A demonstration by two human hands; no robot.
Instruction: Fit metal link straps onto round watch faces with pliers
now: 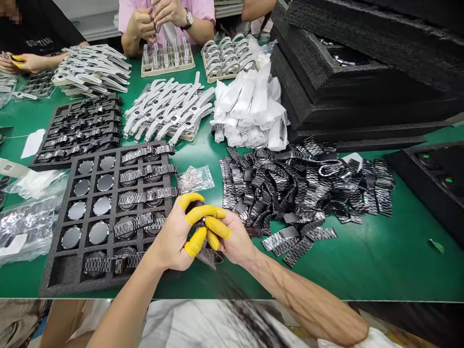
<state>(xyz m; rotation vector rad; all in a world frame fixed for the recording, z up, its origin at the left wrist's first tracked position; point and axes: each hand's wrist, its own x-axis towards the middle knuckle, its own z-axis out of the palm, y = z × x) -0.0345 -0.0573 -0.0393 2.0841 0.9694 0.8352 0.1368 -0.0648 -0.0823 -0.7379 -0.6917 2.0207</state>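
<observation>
My left hand (172, 239), with yellow finger cots on its fingers, is closed around a dark watch (197, 220), mostly hidden by the fingers. My right hand (234, 237) also wears yellow cots and pinches the same watch from the other side. Black metal links of its strap (210, 257) hang below the fingertips. Left of my hands lies a black foam tray (62, 258) of round watch heads (98, 233), several fitted with black link straps (134, 224). A small clear bag of thin metal pins (194, 179) lies just beyond my hands.
A heap of black link straps (271, 179) covers the table to the right. Behind it are white-wrapped bundles (250, 106) and tall stacked black foam trays (326, 111). White-strapped watches (166, 108) and a second filled foam tray (83, 125) stand farther back. Co-workers (166, 24) sit opposite.
</observation>
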